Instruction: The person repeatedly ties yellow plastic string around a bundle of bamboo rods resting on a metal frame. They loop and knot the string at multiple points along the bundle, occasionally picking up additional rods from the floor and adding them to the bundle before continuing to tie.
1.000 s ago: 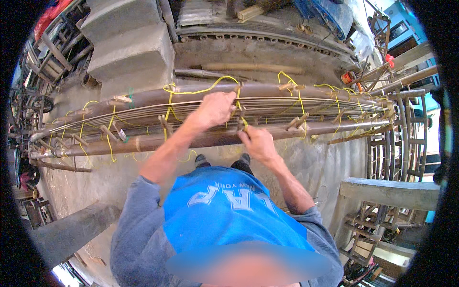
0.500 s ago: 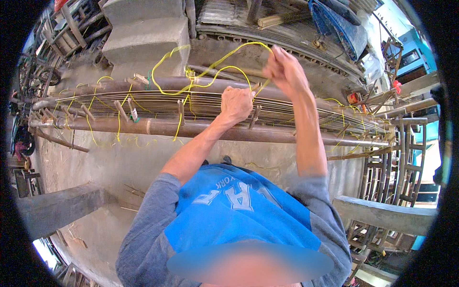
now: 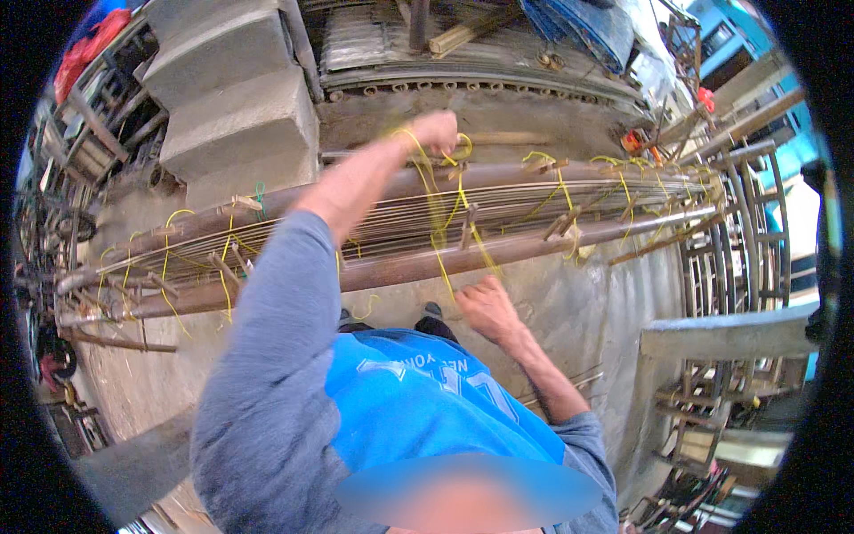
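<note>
Right hand (image 3: 485, 307) at six o'clock grips the low end of the thin, limp yellow cord (image 3: 442, 233), light and likely slippery, while the left hand (image 3: 434, 132) fists its upper run at twelve o'clock above the stiff rusty pipes (image 3: 534, 245).

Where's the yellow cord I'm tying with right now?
In the head view, the yellow cord runs from the raised left hand at upper centre, down across the long metal pipes, to the right hand just below them.
</note>
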The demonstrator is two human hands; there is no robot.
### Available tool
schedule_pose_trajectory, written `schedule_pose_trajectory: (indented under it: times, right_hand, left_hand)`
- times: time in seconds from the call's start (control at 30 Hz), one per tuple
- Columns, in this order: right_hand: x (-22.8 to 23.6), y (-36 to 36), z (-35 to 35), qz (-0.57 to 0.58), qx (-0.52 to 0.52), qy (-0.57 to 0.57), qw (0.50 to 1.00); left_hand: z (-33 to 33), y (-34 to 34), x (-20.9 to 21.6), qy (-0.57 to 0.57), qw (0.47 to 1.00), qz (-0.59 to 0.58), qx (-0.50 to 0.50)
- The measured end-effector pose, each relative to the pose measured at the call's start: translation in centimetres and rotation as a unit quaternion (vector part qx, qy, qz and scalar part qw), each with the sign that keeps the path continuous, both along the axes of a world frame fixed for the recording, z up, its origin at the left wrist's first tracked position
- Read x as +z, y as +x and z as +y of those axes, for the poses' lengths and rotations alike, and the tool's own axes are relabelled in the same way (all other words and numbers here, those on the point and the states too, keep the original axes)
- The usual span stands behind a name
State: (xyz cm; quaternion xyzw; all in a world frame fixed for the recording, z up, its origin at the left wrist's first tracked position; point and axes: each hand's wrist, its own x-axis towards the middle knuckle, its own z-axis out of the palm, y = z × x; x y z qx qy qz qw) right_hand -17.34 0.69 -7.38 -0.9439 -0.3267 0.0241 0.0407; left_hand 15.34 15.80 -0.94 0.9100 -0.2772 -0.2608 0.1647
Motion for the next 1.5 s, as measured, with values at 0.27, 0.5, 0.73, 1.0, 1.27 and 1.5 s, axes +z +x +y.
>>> schedule_pose_trajectory:
  times: [0.27,0.5,0.73,1.0,1.27,1.5]
  right_hand:
    - [5.1,-1.6,8.5,0.009,-0.237,0.256,0.937]
    - [16.7,7.2,22.2,0.134,-0.188,0.426,0.875]
    - [14.9,24.3,23.0,0.225,-0.152,-0.176,0.946]
    - [14.7,8.7,20.0,0.296,0.083,0.41,0.859]
    - [2.6,1.7,20.5,0.083,0.08,0.139,0.984]
    - [-1.3,-6.4,17.0,0.207,-0.107,-0.234,0.944]
  left_hand:
    - [17.1,-5.9,16.5,0.126,0.953,-0.275,-0.032]
    - [19.4,-20.2,0.5,-0.189,0.948,-0.25,0.057]
    - [17.6,-19.4,1.6,-0.137,0.928,-0.268,0.218]
    - [17.4,-19.9,0.6,-0.18,0.911,-0.264,0.259]
    - [15.5,-8.0,4.5,-0.092,0.941,-0.308,-0.11]
    - [17.1,-4.1,-0.1,-0.07,0.997,-0.028,-0.006]
